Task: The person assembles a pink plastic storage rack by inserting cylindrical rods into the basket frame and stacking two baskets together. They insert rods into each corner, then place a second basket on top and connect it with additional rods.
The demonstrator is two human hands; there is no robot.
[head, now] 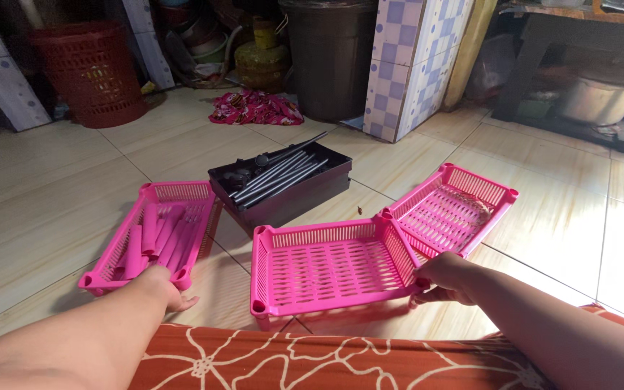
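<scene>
**Three pink trays on a tile floor, two of them in hand**

The middle pink tray (pixel 330 263) stands on the tiled floor (pixel 52 209) just in front of the person's knees, its near right corner held by the right hand (pixel 445 278), whose fingers curl closed over the rim. The left hand (pixel 164 285) rests at the near end of the left pink tray (pixel 154 235); its fingers are mostly hidden under the rim, so I cannot tell whether they grip it or only touch it. That tray carries a row of loose pink tubes (pixel 154 238) lying lengthwise.

The likeliest slip, as I judge it, is with those tubes: if the left tray tilts, they can roll out and scatter over the smooth tiles. The middle tray is held by one corner only, so a lift from there could twist it against the right pink tray (pixel 456 206), which touches it at the far corner.

Beyond them sits a black box (pixel 283 184) of dark rods (pixel 279 173), some jutting over its edge; a knock from a tray could tip them out.
</scene>
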